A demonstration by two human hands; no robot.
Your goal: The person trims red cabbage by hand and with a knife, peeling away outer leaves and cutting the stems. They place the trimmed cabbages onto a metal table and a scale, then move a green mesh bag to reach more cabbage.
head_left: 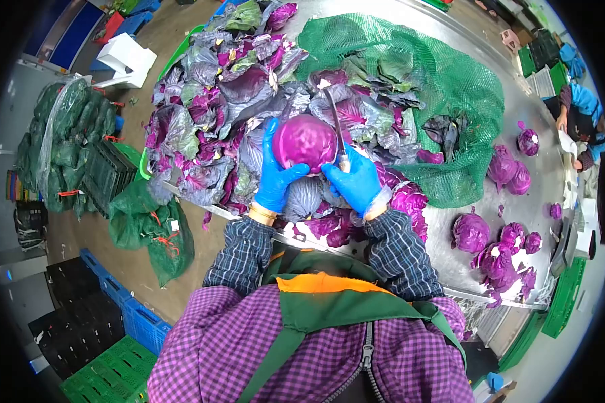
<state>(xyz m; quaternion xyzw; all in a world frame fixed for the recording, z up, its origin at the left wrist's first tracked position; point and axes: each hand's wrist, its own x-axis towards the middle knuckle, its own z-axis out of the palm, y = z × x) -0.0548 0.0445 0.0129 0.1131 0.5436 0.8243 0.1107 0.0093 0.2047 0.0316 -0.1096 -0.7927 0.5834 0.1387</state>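
Observation:
A smooth, shiny red cabbage (305,144) is held up over a heap of loose cabbage leaves (205,131). My left hand (275,178), in a blue glove, grips its left and lower side, with the thumb across the bottom. In my right hand (357,183), also gloved in blue, is a knife (337,122) with its blade pointing up beside the cabbage. The right thumb touches the cabbage's lower right side. Just below both hands lies another cabbage (304,198) with dull, greyish outer leaves.
Green netting (460,101) spreads over the metal table (444,218) behind the leaves. Several cabbages (470,232) sit at the right. Full net sacks (67,134) and blue crates (144,324) stand on the left. Another person (581,111) is at the far right.

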